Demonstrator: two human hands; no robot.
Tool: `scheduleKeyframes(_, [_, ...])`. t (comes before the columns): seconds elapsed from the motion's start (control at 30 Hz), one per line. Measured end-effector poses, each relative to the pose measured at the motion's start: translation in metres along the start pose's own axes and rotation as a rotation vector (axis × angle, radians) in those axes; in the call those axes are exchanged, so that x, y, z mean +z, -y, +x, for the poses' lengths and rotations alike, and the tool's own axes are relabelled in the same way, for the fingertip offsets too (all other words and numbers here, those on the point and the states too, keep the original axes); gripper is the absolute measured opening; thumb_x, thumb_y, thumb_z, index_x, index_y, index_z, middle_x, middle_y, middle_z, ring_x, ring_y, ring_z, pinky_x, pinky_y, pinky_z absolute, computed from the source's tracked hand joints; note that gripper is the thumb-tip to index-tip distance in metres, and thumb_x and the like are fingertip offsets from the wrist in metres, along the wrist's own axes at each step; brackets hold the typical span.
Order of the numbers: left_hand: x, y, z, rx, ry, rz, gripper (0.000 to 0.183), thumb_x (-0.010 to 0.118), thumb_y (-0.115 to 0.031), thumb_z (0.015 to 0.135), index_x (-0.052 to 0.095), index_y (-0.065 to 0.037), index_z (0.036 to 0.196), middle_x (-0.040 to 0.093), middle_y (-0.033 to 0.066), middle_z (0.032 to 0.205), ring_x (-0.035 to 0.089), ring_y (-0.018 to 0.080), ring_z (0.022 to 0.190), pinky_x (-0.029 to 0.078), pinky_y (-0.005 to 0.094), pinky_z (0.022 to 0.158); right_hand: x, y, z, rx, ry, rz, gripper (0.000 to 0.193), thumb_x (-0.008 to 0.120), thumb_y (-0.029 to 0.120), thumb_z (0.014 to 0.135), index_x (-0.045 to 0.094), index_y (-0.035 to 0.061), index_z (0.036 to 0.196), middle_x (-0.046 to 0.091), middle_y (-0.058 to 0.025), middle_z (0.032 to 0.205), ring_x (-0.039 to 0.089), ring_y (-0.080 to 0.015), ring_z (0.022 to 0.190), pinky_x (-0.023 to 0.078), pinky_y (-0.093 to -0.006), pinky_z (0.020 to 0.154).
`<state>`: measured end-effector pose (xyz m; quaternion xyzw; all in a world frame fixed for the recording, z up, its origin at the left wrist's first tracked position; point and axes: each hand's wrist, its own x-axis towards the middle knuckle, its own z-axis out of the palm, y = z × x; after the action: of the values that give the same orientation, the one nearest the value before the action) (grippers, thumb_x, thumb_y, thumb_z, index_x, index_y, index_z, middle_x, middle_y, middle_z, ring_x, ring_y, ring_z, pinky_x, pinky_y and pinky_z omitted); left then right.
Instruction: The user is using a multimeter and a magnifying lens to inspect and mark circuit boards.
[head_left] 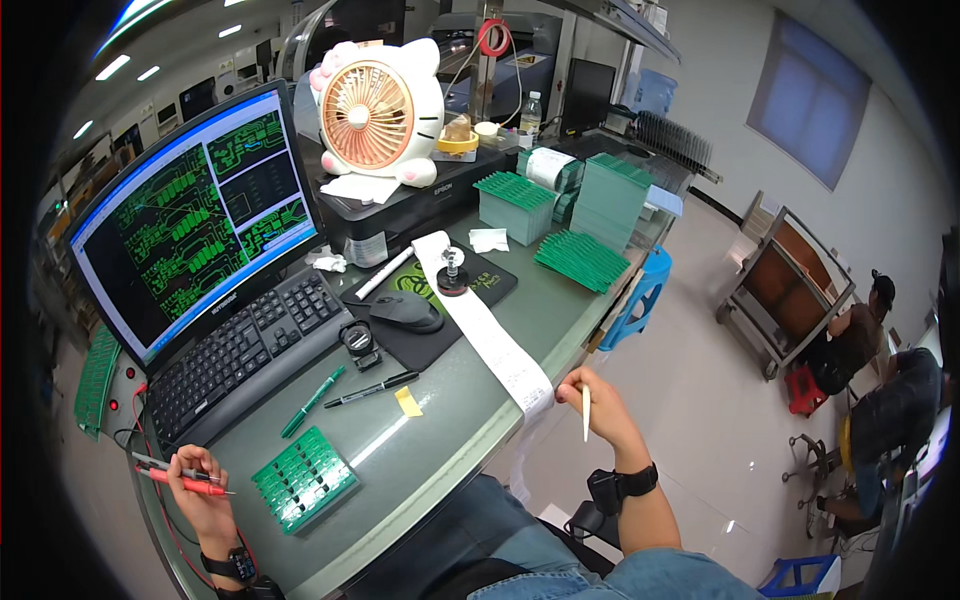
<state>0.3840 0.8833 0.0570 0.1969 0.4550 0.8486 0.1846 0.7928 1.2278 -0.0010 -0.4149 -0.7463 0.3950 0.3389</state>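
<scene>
While the left hand (pixel 203 498) grasps a red test probe (pixel 183 481) and a dark test probe (pixel 172 465) together, their tips pointing toward a green circuit board panel (pixel 303 480) but apart from it, the right hand (pixel 606 412) grips a slender pale stick (pixel 586 413) pointing downward. Its fingertips are right at the near end of a long white paper strip (pixel 490 345); whether they pinch it, I cannot tell. The panel lies on the green tabletop (pixel 420 455), just right of the left hand.

Rows of fine print run along the strip, too small to read. It crosses a black mouse pad (pixel 492 288) marked with bright green lettering and a design, and a black-based round object (pixel 453 275) sits on it. Pale lettering shows on the printer's front (pixel 440 195) and on the lower bezel of the monitor (pixel 195 225), whose screen displays green circuit layouts. A yellow note (pixel 408 402) lies beside a black pen (pixel 372 390).
</scene>
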Motion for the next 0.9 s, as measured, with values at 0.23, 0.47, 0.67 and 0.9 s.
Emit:
scheduleKeyframes(0.23, [-0.003, 0.003, 0.001, -0.001, -0.032, -0.004, 0.033, 0.036, -0.033, 0.101, 0.051, -0.007, 0.088, 0.043, 0.0002, 0.070, 0.037, 0.0059, 0.056, 0.030, 0.0208, 0.048, 0.002, 0.004, -0.002, 0.046, 0.229, 0.095, 0.020, 0.069, 0.021, 0.087, 0.059, 0.0047, 0.093, 0.061, -0.0033, 0.081, 0.056, -0.0113, 0.076, 0.046, -0.0264, 0.067])
scheduleKeyframes(0.47, [-0.004, -0.001, -0.002, 0.009, -0.001, 0.054, 0.036, 0.036, -0.038, 0.102, 0.052, -0.007, 0.092, 0.045, -0.0009, 0.067, 0.036, 0.0037, 0.049, 0.029, 0.0185, 0.042, -0.002, 0.023, -0.007, 0.067, 0.280, -0.058, 0.021, 0.069, 0.023, 0.088, 0.060, 0.0045, 0.091, 0.060, -0.0019, 0.076, 0.054, -0.0102, 0.071, 0.045, -0.0263, 0.064])
scheduleKeyframes(0.67, [-0.003, -0.001, -0.004, 0.003, -0.011, 0.074, 0.028, 0.042, -0.033, 0.102, 0.052, -0.007, 0.101, 0.049, -0.0007, 0.072, 0.041, 0.0027, 0.053, 0.032, 0.0168, 0.042, -0.011, 0.046, -0.015, 0.034, 0.125, -0.268, 0.022, 0.066, 0.025, 0.089, 0.059, 0.0042, 0.092, 0.065, -0.0083, 0.076, 0.062, -0.0200, 0.068, 0.047, -0.0307, 0.063])
scheduleKeyframes(0.9, [0.005, -0.004, -0.004, 0.059, -0.011, 0.140, 0.018, 0.051, -0.025, 0.099, 0.052, -0.007, 0.104, 0.052, 0.0011, 0.088, 0.052, 0.0065, 0.068, 0.043, 0.0194, 0.058, 0.002, 0.105, -0.011, -0.127, 0.207, 0.269, 0.021, 0.055, 0.020, 0.097, 0.057, -0.0008, 0.094, 0.071, -0.0119, 0.096, 0.067, -0.0167, 0.088, 0.052, -0.0291, 0.079])
